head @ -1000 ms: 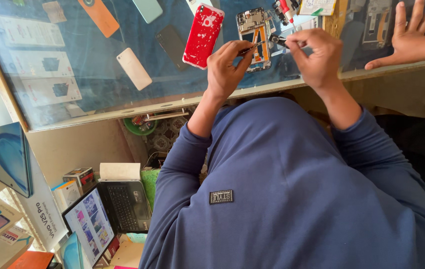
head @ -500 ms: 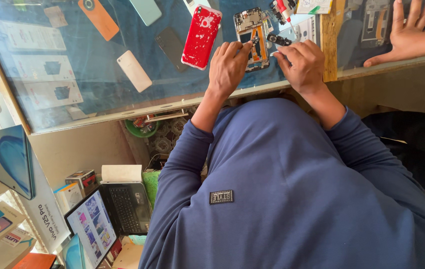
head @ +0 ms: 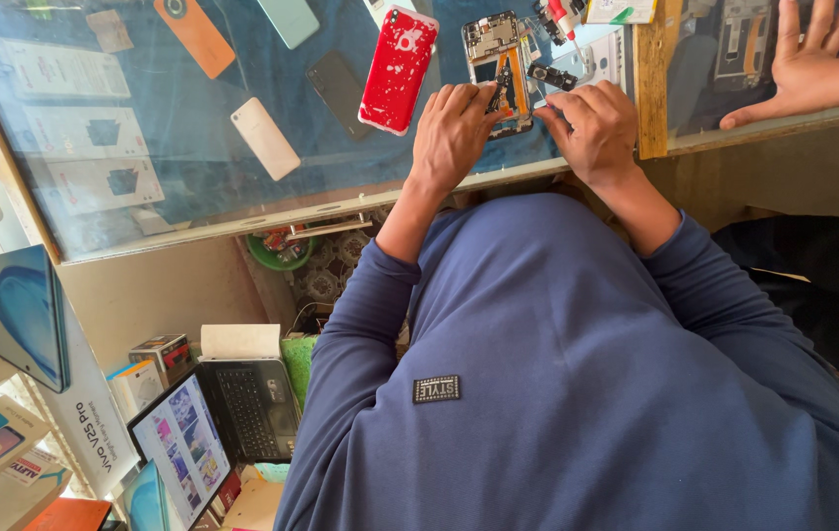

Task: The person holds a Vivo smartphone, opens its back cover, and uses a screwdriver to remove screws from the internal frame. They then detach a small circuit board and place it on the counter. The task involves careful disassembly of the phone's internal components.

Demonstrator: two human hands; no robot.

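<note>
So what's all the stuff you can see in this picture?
Opened phone with bare circuit boards: one, silver and orange, on the glass counter under both hands.
Red phone back cover: one, left of the opened phone.
White phone: one, on the counter.
Dark grey phone: one, beside the white one.
Orange phone: one, top edge.
Glass counter over blue cloth: one.
Open black laptop: one, lower left.
Another person's hand: one, flat on the counter, top right.
Left hand: on the opened phone.
Right hand: beside it, fingers curled.
</note>
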